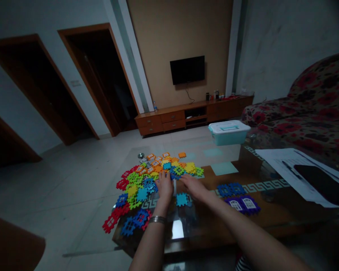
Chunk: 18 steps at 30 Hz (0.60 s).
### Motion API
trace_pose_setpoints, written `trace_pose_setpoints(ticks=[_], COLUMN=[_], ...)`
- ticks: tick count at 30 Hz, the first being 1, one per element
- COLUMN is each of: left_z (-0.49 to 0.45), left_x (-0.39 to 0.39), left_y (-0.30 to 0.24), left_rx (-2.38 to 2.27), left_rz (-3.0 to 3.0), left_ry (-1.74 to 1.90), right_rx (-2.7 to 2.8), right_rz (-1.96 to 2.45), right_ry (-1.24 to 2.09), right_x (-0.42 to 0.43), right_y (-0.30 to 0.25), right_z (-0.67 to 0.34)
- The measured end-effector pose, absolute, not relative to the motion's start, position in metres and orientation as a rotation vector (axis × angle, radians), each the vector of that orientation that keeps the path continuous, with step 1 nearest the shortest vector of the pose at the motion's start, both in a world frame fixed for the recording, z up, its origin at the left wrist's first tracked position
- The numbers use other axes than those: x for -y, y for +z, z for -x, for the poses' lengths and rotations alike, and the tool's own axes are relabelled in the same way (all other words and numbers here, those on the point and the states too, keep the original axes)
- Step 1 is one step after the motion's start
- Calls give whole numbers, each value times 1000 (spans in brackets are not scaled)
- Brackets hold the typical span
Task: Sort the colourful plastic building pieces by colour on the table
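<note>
The pile of interlocking plastic pieces (pixel 147 180) lies on the glass-topped surface (pixel 206 222), and both hands work at its right edge. The left hand (pixel 164 187), with a metal bracelet (pixel 157 219) at the wrist, comes down from above with its grip narrow and fingers curled onto the pieces, though whether it pinches one cannot be told. The right hand (pixel 194 187) lies nearly flat, its grip wide, fingertips at the pile and nothing visibly held. Just right of the pile lie a lone blue piece (pixel 182 200), two joined blue pieces (pixel 228 190) and purple window-patterned pieces (pixel 243 205); a lidded teal box (pixel 228 132) stands farther back. These flat, toothed pieces look apt to snag on their neighbours, so handling seems cleanest with the fingertips at one piece's rim rather than with a whole-hand sweep.
</note>
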<state>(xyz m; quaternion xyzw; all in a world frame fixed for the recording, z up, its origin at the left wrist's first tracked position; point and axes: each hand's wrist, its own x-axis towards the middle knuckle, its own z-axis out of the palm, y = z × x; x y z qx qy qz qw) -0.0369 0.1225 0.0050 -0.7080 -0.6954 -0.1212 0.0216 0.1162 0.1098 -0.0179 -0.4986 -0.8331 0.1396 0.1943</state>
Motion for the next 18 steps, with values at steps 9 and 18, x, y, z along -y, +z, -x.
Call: trace_pose_setpoints(ticks=[9,18], left_z=[55,62], left_x=[-117,-99], left_y=[10,28], left_rx=[2209,2202], left_rz=[2218,2220], left_ry=[-272,-525], right_rx=[2384,2178], right_rz=[1724,1974], right_ry=[286,301], right_x=[-98,-89], right_y=[5,16], right_z=[-84,-97])
